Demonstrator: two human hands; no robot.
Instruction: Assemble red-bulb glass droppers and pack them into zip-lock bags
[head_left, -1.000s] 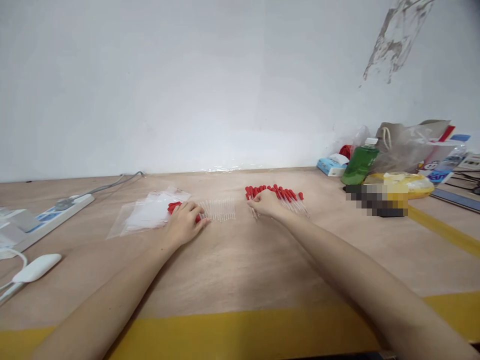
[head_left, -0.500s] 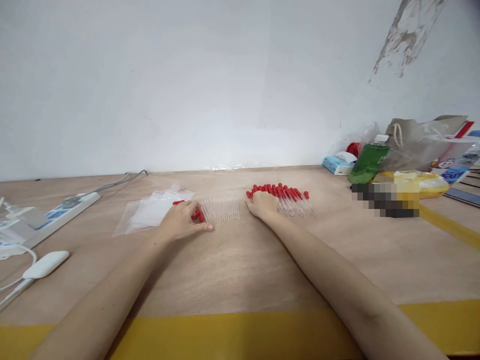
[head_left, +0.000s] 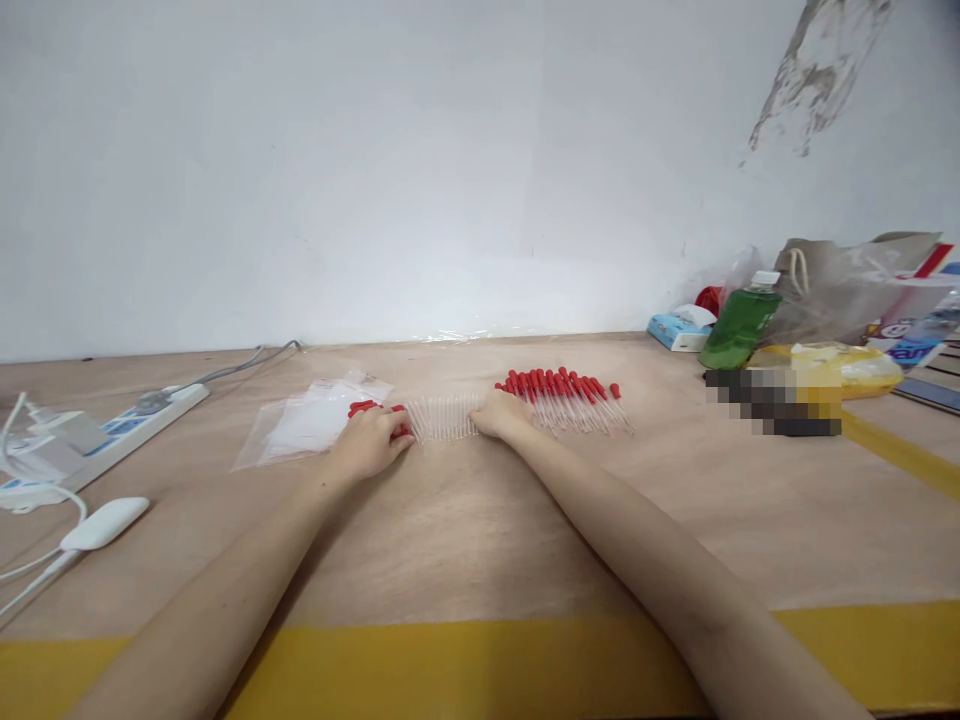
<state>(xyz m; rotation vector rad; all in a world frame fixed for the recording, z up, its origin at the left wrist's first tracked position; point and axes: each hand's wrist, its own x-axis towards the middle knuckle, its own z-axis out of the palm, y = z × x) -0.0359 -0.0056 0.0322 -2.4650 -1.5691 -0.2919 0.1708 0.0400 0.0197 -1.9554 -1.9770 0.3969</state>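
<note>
My left hand [head_left: 373,442] rests on the table with its fingers curled over a small heap of red rubber bulbs [head_left: 364,407], its thumb drawn in close. Which bulb the fingertips grip is partly hidden. Beside it lies a row of clear, thin dropper tubes [head_left: 442,417] set side by side. At the row's right end my right hand [head_left: 504,414] is closed, its fingertips pinching at the last tube. Just right of that hand, droppers with red bulbs [head_left: 562,385] on their clear tubes lie in a slanting row.
Clear plastic bags [head_left: 304,425] lie behind my left hand. A white power strip [head_left: 112,440] and a white plug-like device [head_left: 112,522] with cables are at left. On the right stand a green bottle [head_left: 741,325], a blue tissue pack [head_left: 679,332] and a yellow package [head_left: 847,368].
My right hand has moved left from the finished-looking red-bulbed droppers to the right end of the clear tube row. My left thumb and fingers have closed in over the red bulbs.
</note>
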